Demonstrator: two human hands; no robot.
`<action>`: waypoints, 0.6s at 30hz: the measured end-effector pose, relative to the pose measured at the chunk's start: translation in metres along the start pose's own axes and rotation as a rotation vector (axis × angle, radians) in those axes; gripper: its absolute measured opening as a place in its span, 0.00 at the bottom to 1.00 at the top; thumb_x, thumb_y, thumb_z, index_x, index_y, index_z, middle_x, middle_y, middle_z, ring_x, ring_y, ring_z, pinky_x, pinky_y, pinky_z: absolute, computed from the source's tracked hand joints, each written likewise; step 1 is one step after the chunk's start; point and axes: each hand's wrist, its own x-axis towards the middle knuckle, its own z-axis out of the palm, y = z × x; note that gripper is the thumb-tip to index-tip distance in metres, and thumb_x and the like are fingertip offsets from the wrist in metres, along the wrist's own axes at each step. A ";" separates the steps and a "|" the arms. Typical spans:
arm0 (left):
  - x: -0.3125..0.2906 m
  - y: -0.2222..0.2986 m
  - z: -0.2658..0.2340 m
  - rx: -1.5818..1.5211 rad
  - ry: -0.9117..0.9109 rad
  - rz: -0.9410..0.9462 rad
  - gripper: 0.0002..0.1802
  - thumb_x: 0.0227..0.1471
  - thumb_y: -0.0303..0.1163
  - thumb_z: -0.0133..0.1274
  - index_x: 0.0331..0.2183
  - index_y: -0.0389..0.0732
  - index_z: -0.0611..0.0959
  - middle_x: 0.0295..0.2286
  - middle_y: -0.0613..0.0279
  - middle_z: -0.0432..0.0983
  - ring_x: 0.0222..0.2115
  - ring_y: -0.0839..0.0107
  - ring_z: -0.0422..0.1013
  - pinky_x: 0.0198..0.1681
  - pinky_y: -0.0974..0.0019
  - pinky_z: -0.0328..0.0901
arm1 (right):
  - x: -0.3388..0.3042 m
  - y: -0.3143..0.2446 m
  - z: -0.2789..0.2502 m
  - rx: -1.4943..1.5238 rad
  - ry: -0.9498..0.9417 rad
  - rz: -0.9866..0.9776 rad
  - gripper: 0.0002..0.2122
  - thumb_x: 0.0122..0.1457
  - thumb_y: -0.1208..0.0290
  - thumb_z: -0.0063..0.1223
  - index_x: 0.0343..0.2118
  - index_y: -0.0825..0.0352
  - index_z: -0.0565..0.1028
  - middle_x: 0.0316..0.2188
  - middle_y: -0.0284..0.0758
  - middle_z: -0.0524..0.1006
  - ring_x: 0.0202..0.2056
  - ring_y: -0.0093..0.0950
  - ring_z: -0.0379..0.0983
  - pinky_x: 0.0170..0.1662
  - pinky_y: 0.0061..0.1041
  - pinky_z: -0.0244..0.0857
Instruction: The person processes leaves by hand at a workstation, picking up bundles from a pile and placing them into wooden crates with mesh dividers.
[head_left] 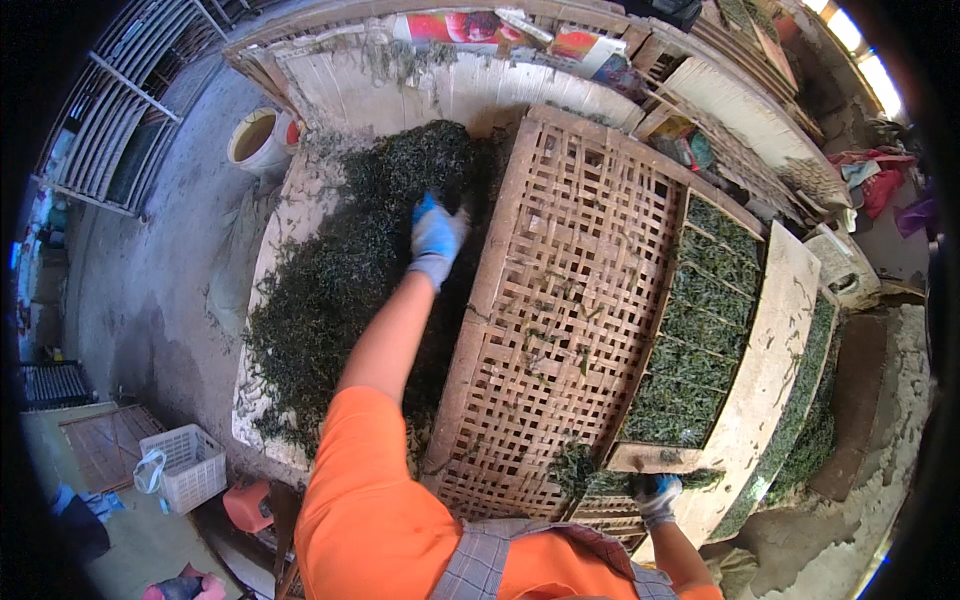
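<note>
My left hand [437,240], in a blue and grey glove, lies on a big heap of dark green, shredded leafy stuff [340,300]. Its thumb stands apart from the fingers, whose tips are partly sunk in the heap. To the right of the heap a wooden-framed woven slat tray [570,290] lies at a slant, with green scraps on it. A narrow rack packed with the same green stuff [700,340] rests along its right side. My right hand [658,499], gloved too, is curled at the rack's near end beside a loose green clump [572,468]; what its fingers grip is hidden.
A white bucket [258,140] stands on the floor at the upper left. A white plastic basket [187,468] and a red container [248,507] are at the lower left. A pale board [770,350] and more green stuff [808,440] lie right of the rack.
</note>
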 end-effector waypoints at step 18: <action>-0.087 0.078 -0.240 -1.181 -0.241 0.312 0.15 0.53 0.18 0.45 0.41 0.36 0.81 0.36 0.59 0.80 0.36 0.69 0.75 0.43 0.68 0.69 | 0.020 -0.048 -0.043 0.006 0.167 -0.207 0.12 0.51 0.52 0.57 0.25 0.54 0.80 0.22 0.38 0.79 0.25 0.43 0.76 0.29 0.41 0.69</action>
